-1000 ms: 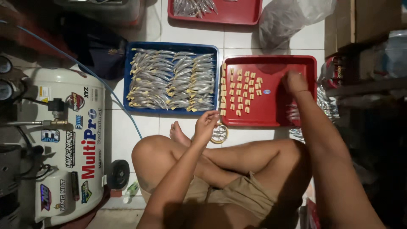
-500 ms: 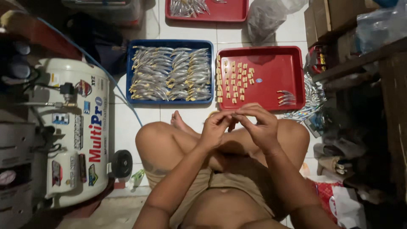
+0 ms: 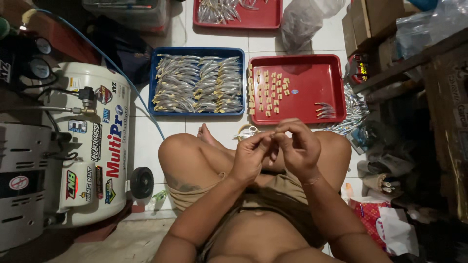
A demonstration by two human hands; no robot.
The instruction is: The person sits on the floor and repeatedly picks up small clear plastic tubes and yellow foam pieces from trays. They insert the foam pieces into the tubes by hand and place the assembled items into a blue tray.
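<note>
Two red trays [image 3: 336, 104] [image 3: 273, 22] and one blue tray [image 3: 156, 63] are lying on the floor. One white compressor [image 3: 92, 146] is standing beside them. Two hands [image 3: 251, 158] [image 3: 300, 148] are showing.

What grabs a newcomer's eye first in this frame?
Probably the two hands, left hand and right hand, pinched together over the crossed legs at centre, working something too small to identify. Just beyond them on the tiled floor sit a blue tray packed with silvery fish-shaped pieces and a red tray with rows of small tan pieces.
</note>
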